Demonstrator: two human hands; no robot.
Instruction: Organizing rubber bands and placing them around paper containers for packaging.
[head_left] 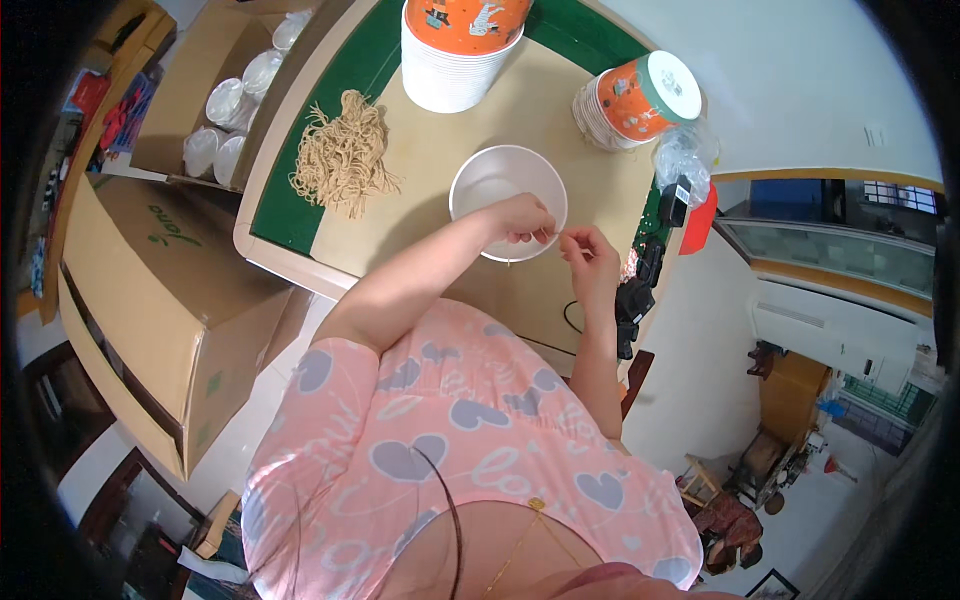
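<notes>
A round white paper tub (480,185) stands with its open top up on the tan board near my body. My left hand (522,217) reaches over its near right rim, fingers curled in a pinch. Just right of the rim, my right hand (592,258) is also pinched, thumb to fingertips. Whatever lies between the fingertips is too thin to make out. A short bit of yellowish cord (509,264) hangs at the tub's near side. To the left lies a loose heap of tan twine pieces (346,155).
A tall stack of white and orange tubs (460,65) stands behind; a tipped stack (625,105) lies back right. Black adapters (632,303) line the table's right edge beside a clear plastic bag (686,155). Cardboard boxes (170,285) flank the left. Another person (730,530) is far right.
</notes>
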